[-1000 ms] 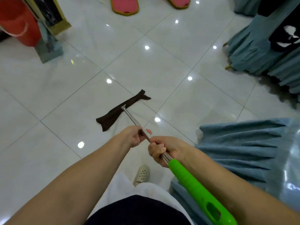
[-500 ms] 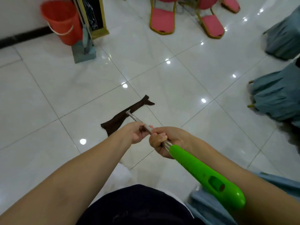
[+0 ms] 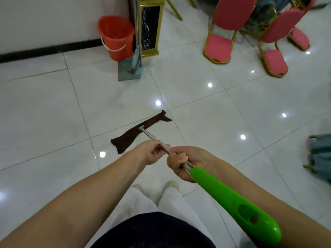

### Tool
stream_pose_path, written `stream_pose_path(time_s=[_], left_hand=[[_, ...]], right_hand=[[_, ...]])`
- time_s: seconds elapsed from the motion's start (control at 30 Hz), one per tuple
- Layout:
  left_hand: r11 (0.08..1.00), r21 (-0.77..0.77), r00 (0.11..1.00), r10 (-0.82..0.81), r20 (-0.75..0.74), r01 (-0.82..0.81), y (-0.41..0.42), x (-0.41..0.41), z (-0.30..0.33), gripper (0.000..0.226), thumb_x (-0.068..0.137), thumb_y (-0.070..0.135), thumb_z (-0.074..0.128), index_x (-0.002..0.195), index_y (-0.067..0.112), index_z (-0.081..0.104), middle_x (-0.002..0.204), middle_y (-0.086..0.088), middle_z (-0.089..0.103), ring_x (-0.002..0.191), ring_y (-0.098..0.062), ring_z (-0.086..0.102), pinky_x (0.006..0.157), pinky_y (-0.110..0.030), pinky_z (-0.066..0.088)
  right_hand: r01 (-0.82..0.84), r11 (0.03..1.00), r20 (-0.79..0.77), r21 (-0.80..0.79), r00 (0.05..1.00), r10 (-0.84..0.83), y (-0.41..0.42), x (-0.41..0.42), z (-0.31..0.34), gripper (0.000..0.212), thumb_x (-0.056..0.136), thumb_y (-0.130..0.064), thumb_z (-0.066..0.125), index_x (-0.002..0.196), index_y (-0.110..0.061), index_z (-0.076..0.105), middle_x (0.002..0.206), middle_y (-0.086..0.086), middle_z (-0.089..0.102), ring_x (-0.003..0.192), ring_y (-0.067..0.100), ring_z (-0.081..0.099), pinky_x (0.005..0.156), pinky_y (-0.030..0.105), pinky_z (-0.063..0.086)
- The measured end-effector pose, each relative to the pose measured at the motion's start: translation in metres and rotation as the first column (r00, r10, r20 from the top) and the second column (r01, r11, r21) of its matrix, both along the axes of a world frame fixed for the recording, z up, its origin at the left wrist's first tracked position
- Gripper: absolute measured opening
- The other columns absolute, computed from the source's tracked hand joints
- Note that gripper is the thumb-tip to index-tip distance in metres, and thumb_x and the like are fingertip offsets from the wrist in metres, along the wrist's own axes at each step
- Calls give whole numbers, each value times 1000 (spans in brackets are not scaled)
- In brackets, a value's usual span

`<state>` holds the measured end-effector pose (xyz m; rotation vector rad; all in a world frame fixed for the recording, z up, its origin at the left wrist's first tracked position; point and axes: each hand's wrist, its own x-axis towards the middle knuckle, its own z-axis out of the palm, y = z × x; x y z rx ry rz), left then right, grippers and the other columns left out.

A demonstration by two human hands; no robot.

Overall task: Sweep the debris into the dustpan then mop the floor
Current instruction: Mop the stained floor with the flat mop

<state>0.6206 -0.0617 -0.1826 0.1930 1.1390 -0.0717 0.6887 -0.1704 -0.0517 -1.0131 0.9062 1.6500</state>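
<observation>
A flat mop lies with its dark brown cloth head (image 3: 132,136) on the white tiled floor (image 3: 206,122) just ahead of me. Its metal pole (image 3: 149,136) runs back to a bright green handle (image 3: 232,203) at the lower right. My left hand (image 3: 152,152) grips the metal pole from the left. My right hand (image 3: 184,162) grips the pole right behind it, where the metal meets the green handle. A grey-green dustpan (image 3: 128,72) stands upright on the floor by the wall, beside an orange bucket (image 3: 116,36).
A gold-framed stand (image 3: 149,27) sits right of the bucket. Pink chairs with gold frames (image 3: 223,33) stand at the back right. A teal-covered chair (image 3: 320,154) is at the right edge. My white trousers and shoes (image 3: 172,185) are below the hands.
The view has swung left and up: the bucket, dustpan and pink chairs came further into view, while the teal covers slid off right. Both hands kept their grip on the mop pole.
</observation>
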Motion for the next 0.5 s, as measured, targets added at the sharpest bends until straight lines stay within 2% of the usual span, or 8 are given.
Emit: stream_pose_path(time_s=[0.07,0.1,0.2,0.3,0.33,0.4,0.43,0.5], left_hand=[[999,2,999,37,-5,-37,20,8,-2,29,100,7,41,76,-7,49,73,-21,62,93,-27,58,79,-35,51],[999,4,999,53,-7,-53,29,12,-3,30,100,8,40,76,-8,49,77,-21,60,95,-27,56,83,-37,48],[994,11,994,105,-16,-104,55,25,-2,28,99,6,40,77,-7,51,80,-20,59,92,-26,58,86,-37,47],[981,43,981,193,-35,-191,87,41,-1,28,98,5,41,76,-7,52,75,-19,59,72,-25,61,85,-32,50],[973,53,973,228,-46,-226,98,46,-1,28,98,4,42,75,-7,53,72,-19,60,68,-24,60,81,-29,53],[954,76,954,293,-54,-289,120,57,0,27,98,4,43,75,-7,53,63,-19,63,66,-24,59,55,-26,57],[944,88,945,323,-58,-317,131,62,1,26,98,5,43,76,-6,52,56,-18,64,65,-24,59,43,-27,54],[922,105,922,381,-65,-373,152,73,0,28,100,8,41,77,-5,52,46,-16,63,55,-23,63,32,-24,48]], right_hand=[[-48,999,14,2,999,48,22,12,-4,23,98,-3,37,104,-25,42,49,-1,30,23,8,31,28,8,24],[-74,997,14,7,997,74,33,19,-5,23,98,-3,38,106,-25,41,52,-2,29,23,8,31,28,7,24],[-128,992,-1,20,992,128,63,40,-8,24,97,-3,39,107,-24,43,55,-1,31,24,8,32,29,7,25],[-200,979,1,36,980,200,97,65,-13,22,96,-2,41,108,-21,44,55,0,33,25,8,32,29,7,26],[-232,972,7,42,973,232,111,74,-15,22,96,-1,41,108,-20,45,57,-1,33,25,7,33,28,8,27],[-298,953,12,62,955,298,139,92,-18,21,96,0,41,105,-18,48,54,-1,34,25,7,33,28,9,28],[-329,941,11,78,944,329,153,100,-18,18,96,-1,40,101,-15,51,51,1,36,25,7,33,28,9,28],[-387,916,1,104,921,389,181,116,-19,15,97,-2,40,90,-8,52,47,4,38,25,8,34,27,9,29]])
